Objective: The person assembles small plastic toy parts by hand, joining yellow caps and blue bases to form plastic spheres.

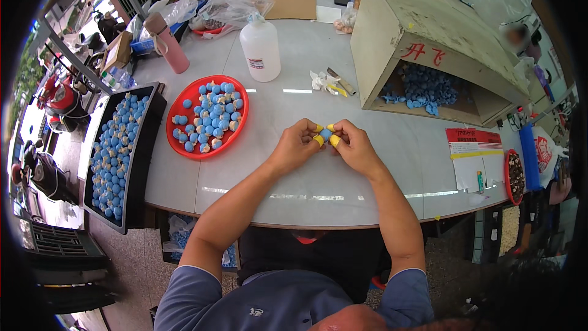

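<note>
A small blue piece [325, 135] sits between both hands, over the middle of the table. It looks like one of the blue balls, though fingers cover much of it. My left hand [296, 146] pinches it from the left, and my right hand [353, 148] pinches it from the right. Yellow covers wrap the thumbs and index fingertips. Left of my hands, a shallow red bowl [244, 124] holds many blue balls [215, 110], several with pale tan ends. Ahead and to the right, an open-fronted box [383, 43] contains a heap of blue scraps [422, 86].
A long black bin [154, 107] of similar balls stands at the table's left edge. Beyond the bowl are a white plastic bottle [260, 49] and a pink flask [167, 43]. Crumpled tissue [323, 81] lies ahead; a red-and-white sheet [471, 153] and a red dish [508, 178] lie right.
</note>
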`<action>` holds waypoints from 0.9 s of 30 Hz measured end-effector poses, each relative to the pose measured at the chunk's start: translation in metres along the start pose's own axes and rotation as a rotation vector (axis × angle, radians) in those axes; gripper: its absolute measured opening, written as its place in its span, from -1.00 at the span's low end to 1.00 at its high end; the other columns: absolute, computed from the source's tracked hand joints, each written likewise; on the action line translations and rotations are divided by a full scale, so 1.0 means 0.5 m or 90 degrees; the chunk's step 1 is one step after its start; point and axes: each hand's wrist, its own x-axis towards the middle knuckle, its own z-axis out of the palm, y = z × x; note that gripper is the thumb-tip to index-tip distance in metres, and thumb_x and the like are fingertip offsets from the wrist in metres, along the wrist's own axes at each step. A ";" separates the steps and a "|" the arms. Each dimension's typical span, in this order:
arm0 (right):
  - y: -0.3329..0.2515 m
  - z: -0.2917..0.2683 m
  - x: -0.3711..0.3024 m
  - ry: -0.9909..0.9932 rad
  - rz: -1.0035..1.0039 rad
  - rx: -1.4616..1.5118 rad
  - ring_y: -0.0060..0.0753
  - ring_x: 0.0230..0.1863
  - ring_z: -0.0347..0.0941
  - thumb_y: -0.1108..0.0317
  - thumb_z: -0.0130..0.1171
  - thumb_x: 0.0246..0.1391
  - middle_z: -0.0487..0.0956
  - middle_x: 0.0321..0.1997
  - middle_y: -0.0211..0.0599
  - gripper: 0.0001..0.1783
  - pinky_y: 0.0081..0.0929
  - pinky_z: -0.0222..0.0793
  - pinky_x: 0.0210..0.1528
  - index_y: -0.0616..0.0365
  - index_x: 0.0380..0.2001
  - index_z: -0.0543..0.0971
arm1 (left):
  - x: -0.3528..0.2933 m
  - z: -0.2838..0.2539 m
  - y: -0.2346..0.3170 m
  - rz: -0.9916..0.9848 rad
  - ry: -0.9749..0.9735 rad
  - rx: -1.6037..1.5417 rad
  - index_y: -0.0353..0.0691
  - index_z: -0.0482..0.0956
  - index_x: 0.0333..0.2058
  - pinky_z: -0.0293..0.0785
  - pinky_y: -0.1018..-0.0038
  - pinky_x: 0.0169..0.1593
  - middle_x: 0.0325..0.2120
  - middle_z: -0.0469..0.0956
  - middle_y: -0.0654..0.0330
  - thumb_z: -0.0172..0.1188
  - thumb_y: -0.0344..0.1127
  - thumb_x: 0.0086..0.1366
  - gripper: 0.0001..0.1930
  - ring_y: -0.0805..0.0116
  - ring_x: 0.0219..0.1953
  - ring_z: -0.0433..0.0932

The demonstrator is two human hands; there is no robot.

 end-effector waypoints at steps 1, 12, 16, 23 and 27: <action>0.000 0.000 0.000 -0.003 0.001 -0.005 -0.66 -0.38 0.46 0.58 0.05 0.20 0.53 -0.30 -0.36 -0.85 -0.66 0.45 -0.35 0.26 -0.15 0.43 | 0.000 0.001 -0.001 -0.002 0.005 0.002 -0.50 0.37 -0.15 0.60 0.53 -0.12 -0.19 0.56 0.01 0.13 -0.54 0.29 -0.79 0.39 -0.18 0.62; 0.012 0.006 -0.002 -0.002 -0.006 0.004 -0.63 -0.38 0.46 0.61 0.01 0.21 0.54 -0.30 -0.34 -0.89 -0.64 0.45 -0.38 0.26 -0.20 0.39 | -0.004 0.001 0.005 -0.017 -0.001 0.048 -0.47 0.37 -0.17 0.59 0.55 -0.12 -0.22 0.56 0.07 0.11 -0.57 0.28 -0.83 0.40 -0.19 0.63; 0.015 0.009 -0.002 0.001 -0.002 0.001 -0.61 -0.38 0.46 0.60 0.01 0.22 0.54 -0.31 -0.32 -0.89 -0.63 0.45 -0.38 0.26 -0.19 0.39 | -0.006 -0.001 0.002 -0.004 0.007 0.086 -0.47 0.38 -0.16 0.57 0.56 -0.13 -0.23 0.55 0.07 0.14 -0.57 0.24 -0.79 0.39 -0.20 0.64; 0.010 0.009 -0.004 0.004 -0.001 -0.005 -0.59 -0.42 0.45 0.58 0.01 0.23 0.55 -0.34 -0.30 -0.90 -0.62 0.45 -0.36 0.27 -0.19 0.39 | -0.005 -0.001 -0.002 0.011 0.008 0.132 -0.45 0.40 -0.16 0.54 0.59 -0.16 -0.27 0.56 0.09 0.17 -0.57 0.22 -0.78 0.41 -0.21 0.65; 0.016 0.010 -0.001 0.008 -0.010 -0.001 -0.59 -0.42 0.45 0.58 0.01 0.23 0.56 -0.33 -0.29 -0.89 -0.62 0.45 -0.35 0.27 -0.18 0.39 | -0.004 0.000 -0.007 0.022 0.017 0.123 -0.44 0.40 -0.16 0.54 0.58 -0.17 -0.27 0.56 0.09 0.17 -0.56 0.22 -0.78 0.42 -0.22 0.65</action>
